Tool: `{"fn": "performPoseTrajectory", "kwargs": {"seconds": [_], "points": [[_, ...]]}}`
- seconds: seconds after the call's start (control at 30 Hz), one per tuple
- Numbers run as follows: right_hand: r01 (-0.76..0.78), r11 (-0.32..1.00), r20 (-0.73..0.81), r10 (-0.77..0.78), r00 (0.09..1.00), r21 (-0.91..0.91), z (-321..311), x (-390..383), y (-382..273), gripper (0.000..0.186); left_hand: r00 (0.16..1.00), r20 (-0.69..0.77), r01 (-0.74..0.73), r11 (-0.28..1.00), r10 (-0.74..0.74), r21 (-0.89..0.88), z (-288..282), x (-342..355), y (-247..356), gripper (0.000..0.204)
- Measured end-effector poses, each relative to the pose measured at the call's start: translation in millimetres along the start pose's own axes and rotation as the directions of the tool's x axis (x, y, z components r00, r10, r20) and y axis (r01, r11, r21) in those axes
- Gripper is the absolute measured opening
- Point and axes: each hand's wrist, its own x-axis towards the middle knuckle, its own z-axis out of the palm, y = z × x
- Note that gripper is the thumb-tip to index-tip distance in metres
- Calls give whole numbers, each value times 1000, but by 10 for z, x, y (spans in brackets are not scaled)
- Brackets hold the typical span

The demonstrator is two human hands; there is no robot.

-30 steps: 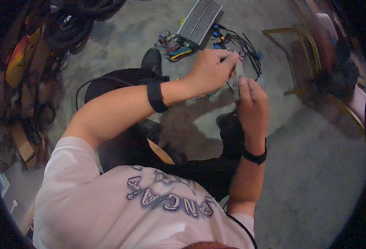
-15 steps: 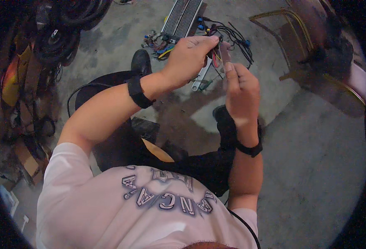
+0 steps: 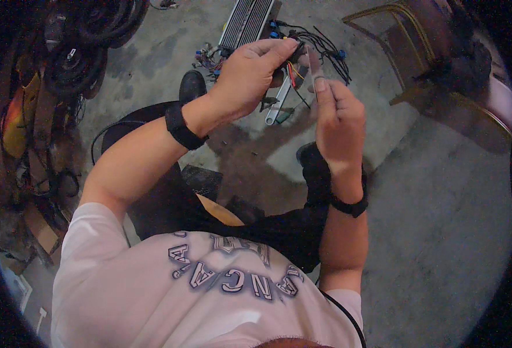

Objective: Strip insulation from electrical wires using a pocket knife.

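My left hand (image 3: 249,76) pinches a small dark wire connector (image 3: 297,51), with red and yellow wires (image 3: 292,74) hanging below it. In my right hand (image 3: 340,119) is a thin flat blade (image 3: 314,65), gripped between thumb and fingers and pointing up beside the connector. Whether the blade touches the connector I cannot tell. Below my hands a silver wrench (image 3: 277,106) lies on the floor, its ring end toward me. Just beyond my left hand is a finned metal box (image 3: 246,24) with bundles of wires around it.
Black cables (image 3: 328,51) with blue connectors spread right of the box. A gold-coloured metal frame (image 3: 404,29) stands at far right. Coiled black hoses (image 3: 82,61) and clutter line the left side. My shoe (image 3: 192,86) is left of my left wrist.
My left hand has shifted slightly left and up in the picture with the connector. The blade is still in my right hand, its tip still near the connector.
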Motion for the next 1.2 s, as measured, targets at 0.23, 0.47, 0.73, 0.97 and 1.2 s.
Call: {"fn": "performPoseTrajectory", "kwargs": {"seconds": [0.23, 0.47, 0.73, 0.97, 1.2], "points": [[-140, 895, 67, 123, 990, 424, -18, 246, -2, 23, 996, -24, 86, 996, -85, 26, 66, 48, -17, 23], [-309, 730, 166, 263, 950, 610, 39, 407, -15, 17, 993, 58, 105, 994, -103, -26, 33, 201, -50, 21], [-281, 631, 128, 277, 952, 723, 63, 492, -58, 16, 993, 117, 14, 1000, -14, 2, 9, 257, 7, 25], [-249, 645, 48, 312, 949, 722, -9, 493, -122, 15, 969, 218, -180, 938, 117, 298, -14, 217, 44, 25], [-303, 652, 161, 269, 950, 695, -76, 471, -62, 14, 967, 225, -166, 964, 117, 209, -46, 217, -36, 19]]}}
